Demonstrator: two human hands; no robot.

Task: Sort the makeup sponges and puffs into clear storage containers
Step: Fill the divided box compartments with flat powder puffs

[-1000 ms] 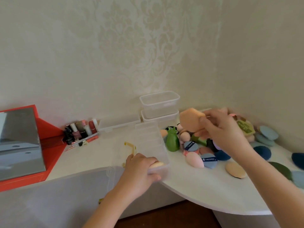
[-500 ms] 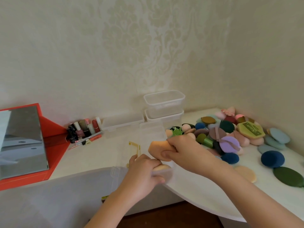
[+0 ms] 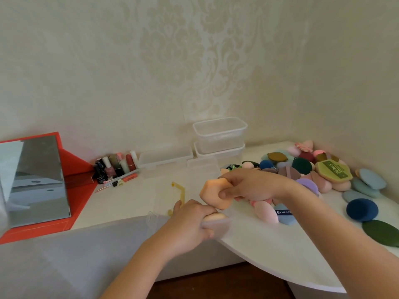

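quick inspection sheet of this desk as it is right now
surface: white table, curved front edge
job's things: peach sponge held above clear organiser box; sponge and puff pile at right; two stacked clear tubs by the wall
clutter: nail polish bottles, red-framed mirror at left
hands: right hand grips the peach sponge; left hand holds the clear organiser box by its near corner
cables: nothing seen
surroundings: patterned wallpaper, dark floor below

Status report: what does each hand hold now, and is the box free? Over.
Left hand grips clear box, near corner. Right hand holds peach sponge over it. One beige sponge already inside, near end.
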